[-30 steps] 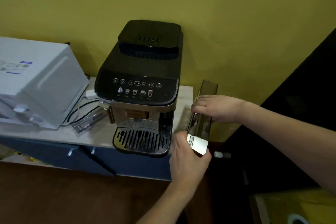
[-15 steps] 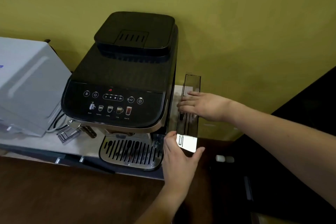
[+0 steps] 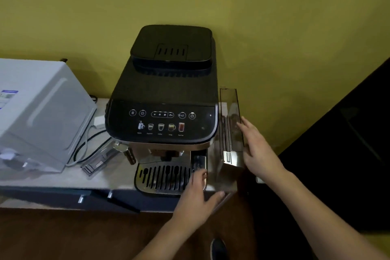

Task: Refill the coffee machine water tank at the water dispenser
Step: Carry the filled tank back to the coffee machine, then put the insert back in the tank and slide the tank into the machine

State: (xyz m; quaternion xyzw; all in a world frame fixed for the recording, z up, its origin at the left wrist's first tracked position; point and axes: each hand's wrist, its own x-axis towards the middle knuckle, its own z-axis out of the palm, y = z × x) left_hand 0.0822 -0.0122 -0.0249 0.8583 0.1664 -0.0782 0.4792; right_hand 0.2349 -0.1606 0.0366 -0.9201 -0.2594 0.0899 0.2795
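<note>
The black coffee machine (image 3: pixel 168 95) stands on a pale counter (image 3: pixel 63 179) against the yellow wall. A clear, smoky water tank (image 3: pixel 230 112) stands upright right beside the machine's right side, at the counter's right end. My left hand (image 3: pixel 196 202) holds the tank's lower front corner, thumb toward the drip tray and fingers under the front edge. My right hand (image 3: pixel 259 154) lies flat along the tank's outer right wall with the fingers stretched forward. I cannot tell whether there is water in the tank.
A white box-like appliance (image 3: pixel 42 107) fills the counter's left side, with cables (image 3: pixel 84 145) and a clear plastic part (image 3: pixel 99 158) between it and the machine. A dark panel (image 3: pixel 348 143) rises at the right. My shoe (image 3: pixel 218 248) shows on the brown floor.
The tank has come from a tilted hold off the counter's end to upright against the machine's side. My right hand slid from its top to its outer wall.
</note>
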